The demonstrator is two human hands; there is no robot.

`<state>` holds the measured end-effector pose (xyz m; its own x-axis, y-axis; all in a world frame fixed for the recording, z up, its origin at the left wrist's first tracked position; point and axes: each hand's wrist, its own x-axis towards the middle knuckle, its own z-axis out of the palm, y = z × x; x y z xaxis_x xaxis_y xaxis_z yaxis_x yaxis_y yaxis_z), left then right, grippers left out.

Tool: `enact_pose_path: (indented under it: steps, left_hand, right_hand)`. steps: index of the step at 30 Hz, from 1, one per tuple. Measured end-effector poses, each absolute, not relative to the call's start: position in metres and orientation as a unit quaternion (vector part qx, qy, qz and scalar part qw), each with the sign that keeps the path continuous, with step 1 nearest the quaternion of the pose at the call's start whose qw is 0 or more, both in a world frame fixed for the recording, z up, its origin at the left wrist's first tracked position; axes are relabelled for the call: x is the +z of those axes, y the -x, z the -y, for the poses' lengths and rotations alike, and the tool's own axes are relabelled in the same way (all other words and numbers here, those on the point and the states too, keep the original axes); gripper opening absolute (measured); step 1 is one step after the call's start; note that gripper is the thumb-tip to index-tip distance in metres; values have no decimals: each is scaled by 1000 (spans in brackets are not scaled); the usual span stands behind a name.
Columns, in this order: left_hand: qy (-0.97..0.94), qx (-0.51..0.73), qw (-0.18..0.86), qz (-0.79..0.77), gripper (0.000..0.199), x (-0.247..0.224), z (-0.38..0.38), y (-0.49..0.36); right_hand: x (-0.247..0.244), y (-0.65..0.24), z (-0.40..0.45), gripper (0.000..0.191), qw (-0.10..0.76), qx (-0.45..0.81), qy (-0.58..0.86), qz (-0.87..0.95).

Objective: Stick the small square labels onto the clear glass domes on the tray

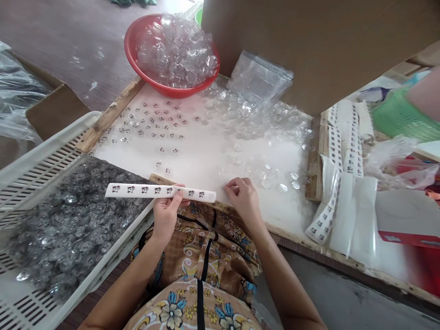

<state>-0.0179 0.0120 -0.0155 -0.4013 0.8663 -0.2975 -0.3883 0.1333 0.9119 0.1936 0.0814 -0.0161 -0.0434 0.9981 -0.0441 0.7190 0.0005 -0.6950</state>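
Note:
My left hand (pixel 167 215) is closed on a long white strip of panda stickers (pixel 134 190), thumb on top, held level over the tray's front edge. Just right of the strip's end, my right hand (pixel 242 195) has thumb and forefinger pinched low over the white board (pixel 202 160); whatever is between the fingertips is too small to make out. Clear round discs (pixel 266 183) lie loose to the right of that hand. On the board's left side sit several rows of clear discs with panda stickers (pixel 156 126).
A red basin (pixel 130 50) heaped with clear discs stands at the back. At left, a white slotted crate (pixel 113 247) holds many stickered discs. A wooden rim (pixel 314 160) borders the board. More sticker strips (pixel 352 137) and a green basket (pixel 395 119) are at right. A cardboard box (pixel 309 50) rises behind.

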Motion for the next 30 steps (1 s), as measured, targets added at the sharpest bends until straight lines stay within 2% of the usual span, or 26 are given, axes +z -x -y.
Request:
enact_pose_path:
  steps: [5, 10, 14, 18, 23, 27, 30]
  left_hand:
    - [-211, 622, 506, -559, 31, -11, -11, 17]
    - [-230, 610, 498, -573, 30, -5, -10, 16]
    - [-251, 596, 490, -584, 30, -4, -11, 13]
    - [-257, 593, 492, -584, 32, -6, -12, 13]
    - [-256, 592, 490, -586, 31, -7, -13, 14]
    - [-237, 599, 497, -581, 32, -8, -13, 13]
    - [-234, 603, 500, -576, 33, -9, -12, 13]
  right_hand:
    - [-11, -174, -82, 14, 254, 358, 617, 653]
    - [13, -170, -77, 17, 302, 423, 555, 649]
    - [27, -164, -70, 9, 280, 376, 473, 746]
    - [23, -157, -63, 12, 290, 294, 453, 790]
    - [18, -154, -63, 8, 288, 260, 438, 811]
    - [22, -157, -71, 7, 295, 266, 441, 805]
    - [22, -157, -75, 7, 267, 300, 443, 802]
